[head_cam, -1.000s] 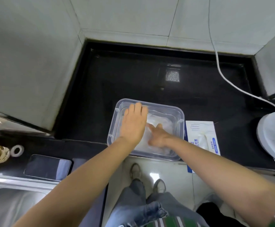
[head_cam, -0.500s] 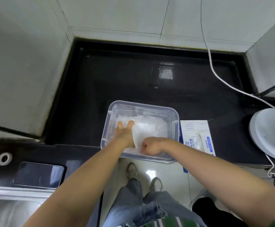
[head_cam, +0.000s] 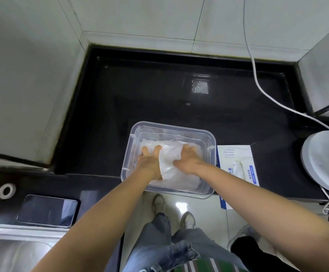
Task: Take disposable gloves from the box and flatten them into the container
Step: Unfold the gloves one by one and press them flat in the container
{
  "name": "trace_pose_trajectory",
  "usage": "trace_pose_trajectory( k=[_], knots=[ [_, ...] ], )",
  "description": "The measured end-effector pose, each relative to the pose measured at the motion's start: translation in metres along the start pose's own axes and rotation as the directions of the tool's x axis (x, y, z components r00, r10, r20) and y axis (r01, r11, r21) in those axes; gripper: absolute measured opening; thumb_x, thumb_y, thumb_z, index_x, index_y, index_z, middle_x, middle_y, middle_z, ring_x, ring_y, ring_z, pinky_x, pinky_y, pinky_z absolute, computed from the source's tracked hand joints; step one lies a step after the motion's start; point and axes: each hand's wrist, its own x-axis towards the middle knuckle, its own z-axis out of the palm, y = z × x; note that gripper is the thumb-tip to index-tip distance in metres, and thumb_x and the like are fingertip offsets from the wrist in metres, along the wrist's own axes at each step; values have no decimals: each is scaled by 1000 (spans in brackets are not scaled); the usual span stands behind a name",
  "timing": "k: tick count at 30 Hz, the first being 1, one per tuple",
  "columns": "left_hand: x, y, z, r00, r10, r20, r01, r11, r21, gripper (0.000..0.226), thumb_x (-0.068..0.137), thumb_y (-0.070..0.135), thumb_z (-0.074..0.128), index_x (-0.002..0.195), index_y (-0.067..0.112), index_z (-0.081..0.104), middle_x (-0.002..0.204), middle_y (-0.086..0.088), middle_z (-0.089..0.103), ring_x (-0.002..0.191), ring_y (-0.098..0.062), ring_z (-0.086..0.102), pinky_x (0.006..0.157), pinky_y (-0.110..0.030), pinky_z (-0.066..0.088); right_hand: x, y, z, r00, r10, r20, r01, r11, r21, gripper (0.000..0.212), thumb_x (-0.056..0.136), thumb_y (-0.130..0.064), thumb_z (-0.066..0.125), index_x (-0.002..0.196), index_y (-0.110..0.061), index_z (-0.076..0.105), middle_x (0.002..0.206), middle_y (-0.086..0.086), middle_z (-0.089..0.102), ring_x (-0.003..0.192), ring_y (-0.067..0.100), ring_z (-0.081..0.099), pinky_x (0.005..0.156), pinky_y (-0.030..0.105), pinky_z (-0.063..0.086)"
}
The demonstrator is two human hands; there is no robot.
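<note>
Left hand and right hand, fingers straight and palms down, press flat on the translucent gloves piled inside the clear container, which stands on the black counter just beside the glove box

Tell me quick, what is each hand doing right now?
Left hand: open, flat, pressing the thin white plastic gloves in the clear rectangular container.
Right hand: open, pressing the same gloves.
</note>
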Motion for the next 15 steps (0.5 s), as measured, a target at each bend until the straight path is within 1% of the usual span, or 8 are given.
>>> trace_pose_trajectory(
  k=[2, 3, 6, 8, 10, 11, 13, 15],
  knots=[
    [0, 1, 1, 1000, 1, -14, 0, 1000, 10, 104, 73, 26, 78, 144, 41, 4, 138, -9, 13, 126, -33, 35, 87, -39, 46, -7, 1, 0, 997, 62, 44, -62, 998, -17, 74, 99, -30, 52, 155, -6, 9, 158, 15, 17, 127, 31, 49, 93, 32, 49],
    [0, 1, 2, 1000, -6, -13, 6, 1000, 10, 104, 73, 25, 77, 144, 41, 3, 139, -9, 12, 128, -34, 33, 89, -39, 45, -9, 1, 0, 995, 90, 30, -89, 995, -34, 75, 98, -29, 53, 154, -6, 8, 157, 15, 14, 126, 32, 49, 93, 32, 50],
    [0, 3, 3, 999, -49, 1, 49, 999, 15, 105, 76, 26, 75, 146, 41, -2, 145, -10, 5, 135, -35, 24, 95, -42, 43, -13, -2, 0, 997, 74, -10, -75, 989, -130, 82, 98, -32, 52, 155, -7, -2, 159, 15, 8, 138, 34, 35, 100, 35, 45],
    [-2, 5, 2, 998, -65, 12, 64, 998, 23, 107, 78, 29, 75, 148, 39, -5, 148, -11, 1, 139, -37, 18, 100, -44, 40, -19, -1, -1, 995, 50, 92, -38, 991, -127, 87, 98, -32, 51, 156, -11, -10, 160, 14, 15, 126, 35, 50, 88, 34, 51],
    [-4, 6, 1, 998, -56, 18, 56, 998, 30, 111, 77, 32, 78, 149, 37, -6, 149, -12, 1, 140, -39, 16, 104, -47, 38, -26, 2, -4, 985, 36, 169, -19, 995, -102, 87, 99, -30, 50, 156, -11, -12, 153, 15, 31, 107, 32, 62, 76, 32, 55],
    [-4, 4, 1, 999, -46, 14, 46, 999, 27, 112, 76, 34, 78, 150, 37, -7, 150, -13, 1, 140, -40, 19, 105, -47, 38, -30, 3, -8, 985, 18, 169, -1, 995, -102, 84, 99, -31, 50, 156, -11, -7, 148, 16, 38, 102, 32, 64, 72, 31, 54],
    [-7, 2, -1, 999, -37, -14, 37, 999, -7, 109, 80, 37, 75, 151, 36, -7, 153, -14, 4, 136, -39, 30, 103, -43, 43, -40, 2, -20, 990, -83, 114, 93, 992, -85, 70, 99, -32, 50, 155, -12, 12, 140, 11, 45, 95, 31, 66, 70, 32, 56],
    [-15, 5, -7, 997, -30, -77, 27, 999, -39, 89, 87, 36, 66, 152, 30, 6, 153, -14, 18, 128, -35, 44, 96, -37, 46, -47, 4, -34, 972, -236, 14, 236, 971, 47, 50, 99, -28, 52, 146, -16, 38, 135, 6, 50, 93, 28, 67, 77, 35, 59]
  ],
)
